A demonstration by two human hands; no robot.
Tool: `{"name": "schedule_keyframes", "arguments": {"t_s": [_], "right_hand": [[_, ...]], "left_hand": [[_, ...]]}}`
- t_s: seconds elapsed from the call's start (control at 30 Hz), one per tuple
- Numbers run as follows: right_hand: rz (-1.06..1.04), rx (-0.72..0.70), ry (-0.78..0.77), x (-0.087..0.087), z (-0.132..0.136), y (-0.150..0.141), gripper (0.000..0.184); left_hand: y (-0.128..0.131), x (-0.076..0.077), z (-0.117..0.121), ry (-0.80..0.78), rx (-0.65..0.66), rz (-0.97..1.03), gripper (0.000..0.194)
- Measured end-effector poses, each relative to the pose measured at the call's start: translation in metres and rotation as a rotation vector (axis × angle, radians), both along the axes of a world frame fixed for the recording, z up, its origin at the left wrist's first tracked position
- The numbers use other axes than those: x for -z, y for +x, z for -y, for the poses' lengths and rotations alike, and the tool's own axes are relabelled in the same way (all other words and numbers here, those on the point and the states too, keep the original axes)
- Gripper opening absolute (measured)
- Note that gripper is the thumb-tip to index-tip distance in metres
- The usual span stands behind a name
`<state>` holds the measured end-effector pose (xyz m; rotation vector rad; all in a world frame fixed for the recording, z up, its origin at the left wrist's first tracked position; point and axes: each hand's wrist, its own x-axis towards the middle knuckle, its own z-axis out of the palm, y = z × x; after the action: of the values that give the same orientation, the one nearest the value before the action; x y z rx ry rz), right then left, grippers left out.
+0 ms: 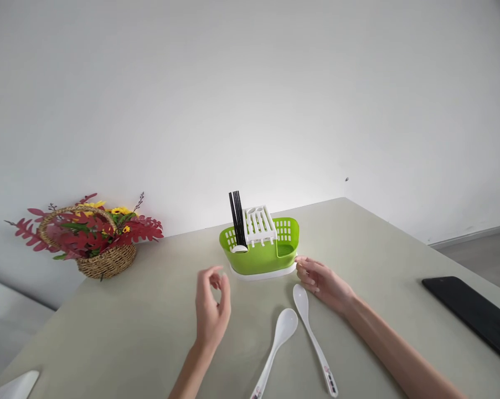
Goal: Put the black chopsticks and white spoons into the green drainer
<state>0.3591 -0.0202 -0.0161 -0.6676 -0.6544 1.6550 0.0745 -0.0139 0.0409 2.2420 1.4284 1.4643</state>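
A green cutlery holder (256, 260) with perforated sides stands on a white base tray. Several black chopsticks (237, 219) stand upright in its left part, with a white spoon-like piece (238, 249) at the rim in front of them. A slotted white rack (258, 224) sits over its middle. To the front left of the holder, my left hand (213, 303) is raised, fingers curved apart from the thumb and nothing between them. At the holder's lower right end, the fingertips of my right hand (320, 281) reach the base's edge; they appear to touch it, holding nothing visible.
Two white spoons, a wider one (283, 327) and a narrower one (312, 338) with a patterned handle, lie in front. A wicker basket (108, 263) of artificial flowers is at left, a black phone-like slab (474, 313) at right. A white object (19, 386) shows bottom left.
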Motion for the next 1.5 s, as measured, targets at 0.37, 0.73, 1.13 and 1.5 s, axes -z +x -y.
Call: {"name": "schedule_keyframes", "arguments": {"t_s": [0.37, 0.73, 1.13, 1.5], "right_hand": [[0.002, 0.015, -0.017, -0.002, 0.003, 0.000, 0.019], [0.018, 0.012, -0.020, -0.004, 0.003, -0.001, 0.018], [0.018, 0.008, -0.024, -0.002, 0.003, 0.000, 0.019], [0.011, 0.012, -0.013, -0.005, 0.003, -0.001, 0.020]], "left_hand": [[0.058, 0.014, 0.054, -0.522, 0.337, -0.472, 0.008], [0.011, -0.032, 0.048, -0.401, 0.119, -0.183, 0.035], [0.000, -0.121, 0.001, 0.011, -0.091, 0.238, 0.031], [0.033, -0.140, -0.067, 0.208, -0.044, 0.250, 0.022]]}}
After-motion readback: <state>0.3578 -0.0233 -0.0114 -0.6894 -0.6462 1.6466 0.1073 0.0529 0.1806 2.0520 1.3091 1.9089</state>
